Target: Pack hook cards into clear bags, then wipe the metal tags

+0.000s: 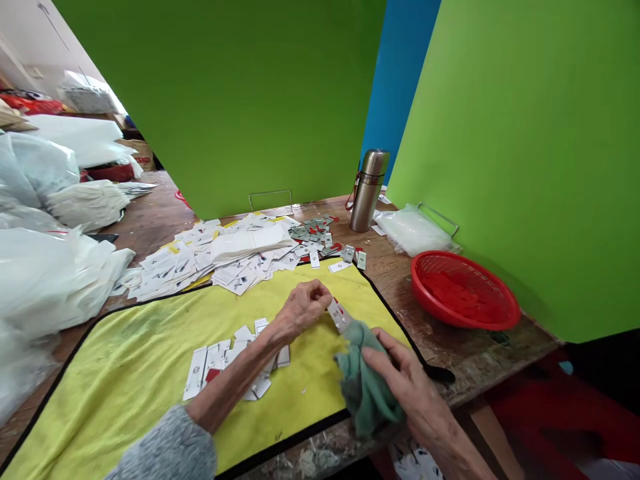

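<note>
In the head view, my left hand (304, 308) pinches one end of a small flat light-grey plate (339, 316) with dark marks and a red patch. My right hand (400, 370) is closed around a bunched green cloth (369, 383), which covers the plate's lower end. Both hands are above a yellow cloth with a dark border (165, 347). Beneath my left forearm lies a loose pile of similar pale plates (227, 353), with one red bit among them. My forearm hides part of this pile.
Paper cards (180, 260) and a heap of small grey plates (313, 233) lie at the back. A steel flask (369, 193) stands near a clear plastic bag (415, 230). A red basket (507, 310) holds red pieces at right. Green panels (240, 100) rise behind; plastic bags (45, 287) crowd the left.
</note>
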The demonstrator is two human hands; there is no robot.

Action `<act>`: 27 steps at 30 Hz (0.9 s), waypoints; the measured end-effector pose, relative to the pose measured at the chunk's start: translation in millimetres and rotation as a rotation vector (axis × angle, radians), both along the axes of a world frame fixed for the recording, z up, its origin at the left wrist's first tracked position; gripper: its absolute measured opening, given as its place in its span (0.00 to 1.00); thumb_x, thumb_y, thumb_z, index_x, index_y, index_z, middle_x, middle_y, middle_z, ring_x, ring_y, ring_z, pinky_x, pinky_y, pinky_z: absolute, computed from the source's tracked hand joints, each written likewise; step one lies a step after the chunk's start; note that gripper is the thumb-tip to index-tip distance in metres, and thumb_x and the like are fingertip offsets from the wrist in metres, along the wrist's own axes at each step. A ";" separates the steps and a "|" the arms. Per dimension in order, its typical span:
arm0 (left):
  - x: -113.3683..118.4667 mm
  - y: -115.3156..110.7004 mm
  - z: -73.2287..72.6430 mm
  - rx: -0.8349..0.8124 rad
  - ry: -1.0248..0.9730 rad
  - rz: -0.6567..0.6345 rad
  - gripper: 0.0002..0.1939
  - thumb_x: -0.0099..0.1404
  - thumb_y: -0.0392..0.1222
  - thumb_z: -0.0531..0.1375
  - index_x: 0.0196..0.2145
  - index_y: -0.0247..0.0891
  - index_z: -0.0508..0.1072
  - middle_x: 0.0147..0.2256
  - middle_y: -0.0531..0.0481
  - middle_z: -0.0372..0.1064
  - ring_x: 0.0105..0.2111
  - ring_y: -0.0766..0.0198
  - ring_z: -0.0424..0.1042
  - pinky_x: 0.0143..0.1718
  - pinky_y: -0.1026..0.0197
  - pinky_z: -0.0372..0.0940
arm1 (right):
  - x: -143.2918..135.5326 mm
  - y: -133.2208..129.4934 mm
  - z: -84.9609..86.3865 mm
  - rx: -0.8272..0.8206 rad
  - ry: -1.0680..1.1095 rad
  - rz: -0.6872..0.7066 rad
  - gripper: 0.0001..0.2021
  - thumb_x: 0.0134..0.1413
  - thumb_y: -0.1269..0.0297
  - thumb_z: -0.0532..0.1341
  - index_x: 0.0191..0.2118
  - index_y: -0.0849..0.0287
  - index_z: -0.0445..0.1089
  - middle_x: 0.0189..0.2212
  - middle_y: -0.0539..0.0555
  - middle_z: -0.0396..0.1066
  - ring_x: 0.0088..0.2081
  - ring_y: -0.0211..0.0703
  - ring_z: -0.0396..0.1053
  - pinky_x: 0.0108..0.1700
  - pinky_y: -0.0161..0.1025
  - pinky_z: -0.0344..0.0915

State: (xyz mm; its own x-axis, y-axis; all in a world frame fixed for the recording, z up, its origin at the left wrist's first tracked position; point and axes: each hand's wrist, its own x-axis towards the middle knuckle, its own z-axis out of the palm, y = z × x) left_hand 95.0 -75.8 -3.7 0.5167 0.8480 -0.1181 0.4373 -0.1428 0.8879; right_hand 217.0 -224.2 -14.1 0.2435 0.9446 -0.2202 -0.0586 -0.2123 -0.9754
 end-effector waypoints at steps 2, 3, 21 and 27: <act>-12.0 1.5 3.2 -0.048 -0.033 -0.003 0.06 0.55 0.42 0.55 0.24 0.38 0.65 0.20 0.57 0.62 0.20 0.69 0.61 0.24 0.65 0.56 | 3.1 10.8 11.4 0.073 -0.264 -0.023 0.12 0.55 0.53 0.58 0.33 0.57 0.70 0.27 0.49 0.68 0.29 0.39 0.64 0.32 0.34 0.63; -16.9 1.3 4.1 -0.069 -0.044 -0.008 0.07 0.55 0.43 0.55 0.24 0.38 0.65 0.20 0.57 0.62 0.20 0.69 0.62 0.24 0.65 0.56 | 3.0 17.3 16.8 0.111 -0.388 -0.054 0.12 0.55 0.54 0.57 0.33 0.57 0.70 0.27 0.49 0.69 0.29 0.40 0.64 0.32 0.34 0.62; -28.2 -11.3 17.5 -0.334 -0.204 0.073 0.05 0.49 0.38 0.59 0.19 0.36 0.67 0.15 0.59 0.61 0.17 0.73 0.60 0.21 0.67 0.54 | -27.0 39.7 11.0 0.401 -0.974 -0.021 0.16 0.60 0.66 0.52 0.50 0.60 0.69 0.41 0.59 0.73 0.42 0.49 0.69 0.44 0.44 0.68; -37.3 -14.6 22.2 -0.403 -0.216 0.208 0.06 0.49 0.38 0.59 0.19 0.35 0.66 0.13 0.58 0.61 0.15 0.74 0.56 0.19 0.68 0.49 | -45.4 15.6 -7.6 0.456 -1.159 0.084 0.20 0.58 0.73 0.50 0.52 0.60 0.69 0.44 0.61 0.72 0.44 0.54 0.67 0.38 0.45 0.68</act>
